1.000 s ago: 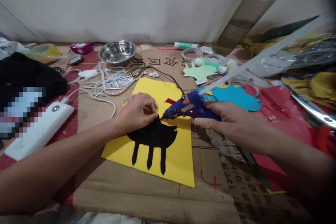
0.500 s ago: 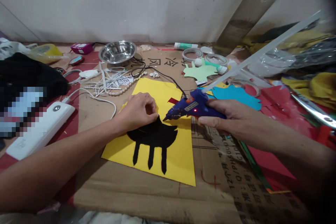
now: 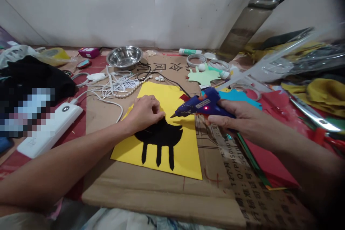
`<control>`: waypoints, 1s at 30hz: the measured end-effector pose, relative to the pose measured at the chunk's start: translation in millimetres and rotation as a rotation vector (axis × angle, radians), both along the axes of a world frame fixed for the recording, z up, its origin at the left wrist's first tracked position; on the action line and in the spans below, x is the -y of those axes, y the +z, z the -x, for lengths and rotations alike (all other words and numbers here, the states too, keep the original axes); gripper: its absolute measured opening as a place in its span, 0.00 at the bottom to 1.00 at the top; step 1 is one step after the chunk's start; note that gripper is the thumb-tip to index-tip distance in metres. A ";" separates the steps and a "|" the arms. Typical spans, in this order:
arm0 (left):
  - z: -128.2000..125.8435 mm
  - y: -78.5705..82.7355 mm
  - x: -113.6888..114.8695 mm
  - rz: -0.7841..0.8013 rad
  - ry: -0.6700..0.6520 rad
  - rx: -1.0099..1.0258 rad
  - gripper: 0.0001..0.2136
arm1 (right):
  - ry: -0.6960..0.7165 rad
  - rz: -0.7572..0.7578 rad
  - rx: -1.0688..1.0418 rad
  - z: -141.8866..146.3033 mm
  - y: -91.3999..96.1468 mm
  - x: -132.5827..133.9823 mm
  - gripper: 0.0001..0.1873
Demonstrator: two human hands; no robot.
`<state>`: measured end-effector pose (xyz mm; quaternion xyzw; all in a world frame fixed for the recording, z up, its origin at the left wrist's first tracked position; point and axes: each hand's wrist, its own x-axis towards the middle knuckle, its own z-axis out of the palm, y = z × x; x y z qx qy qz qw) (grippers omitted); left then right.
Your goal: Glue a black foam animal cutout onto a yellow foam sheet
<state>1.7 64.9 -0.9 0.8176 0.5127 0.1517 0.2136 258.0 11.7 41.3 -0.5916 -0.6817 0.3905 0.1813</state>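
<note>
A black paper cutout (image 3: 161, 136) with a rounded body and several pointed legs lies on a yellow sheet (image 3: 187, 160). My left hand (image 3: 145, 113) is closed in a pinch at the cutout's upper edge and covers part of it. In my right hand (image 3: 233, 115) is a blue hot glue gun (image 3: 199, 103), its red light on and a long clear glue stick out of its back. The gun's nozzle points left, just above the yellow sheet and a little apart from the cutout and my left fingertips.
Cardboard (image 3: 129, 194) lies under the sheet. Behind are a steel bowl (image 3: 124, 57), pearl strings (image 3: 126, 95) and tape rings (image 3: 196, 60). At left is a white power strip (image 3: 51, 127); at right, green (image 3: 203, 76), blue (image 3: 239, 97) and red (image 3: 269, 160) papers and a bottle (image 3: 245, 25).
The glue gun's nozzle has drawn slightly up and right, away from the black cutout. My left hand keeps its pinch at the same edge. The camera view has shifted a little.
</note>
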 end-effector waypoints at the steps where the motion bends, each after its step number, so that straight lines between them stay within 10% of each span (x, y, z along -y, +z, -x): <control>1: 2.1 -0.8 -0.3 0.005 -0.005 0.041 0.12 | -0.015 -0.003 -0.022 -2.7 -1.1 1.3 0.28; 6: 17.1 4.0 4.2 -0.071 -0.068 0.234 0.06 | -0.158 0.023 -0.152 -12.8 -9.6 8.4 0.24; 13: 26.9 6.6 15.5 -0.324 -0.551 0.025 0.08 | -0.202 0.047 -0.304 -12.9 -16.0 16.8 0.21; 30: 27.9 3.9 31.9 -0.291 -0.646 -0.094 0.09 | -0.294 0.122 -0.675 -3.5 -19.8 12.8 0.15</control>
